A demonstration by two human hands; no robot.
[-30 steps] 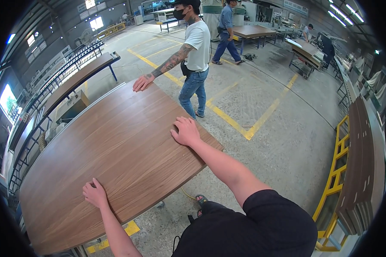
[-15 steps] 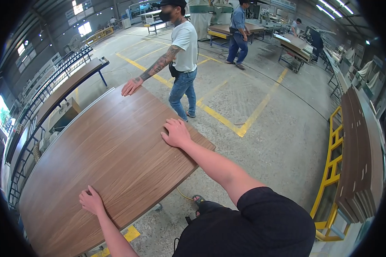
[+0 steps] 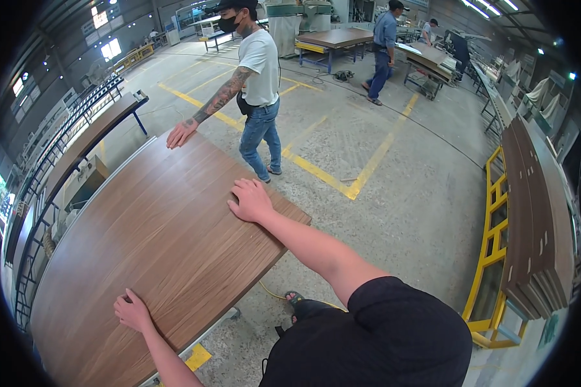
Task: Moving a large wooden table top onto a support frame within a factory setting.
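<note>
A large brown wood-grain panel (image 3: 161, 219) lies flat before me. My right hand (image 3: 252, 201) rests on its top near the right end, fingers spread and slightly bent. Farther left, close to the panel's near edge, my left hand (image 3: 133, 311) touches the surface with its thumb apart from the fingers. Neither hand grips anything. Across the panel, a co-worker's hand (image 3: 182, 133) presses on the far corner; that person wears a white T-shirt (image 3: 262, 68) and stands facing left.
At right, brown panels (image 3: 537, 226) lean in a stack beside a yellow metal frame (image 3: 490, 251). A long roller conveyor (image 3: 87, 145) runs along the left. Yellow lines (image 3: 316, 169) mark the concrete floor. Behind, a person in blue (image 3: 382, 55) is near board-laden tables (image 3: 342, 37).
The view has shifted slightly to the right. The person in blue has walked rightward, away from the table behind. My hands and the co-worker's hand stay on the panel.
</note>
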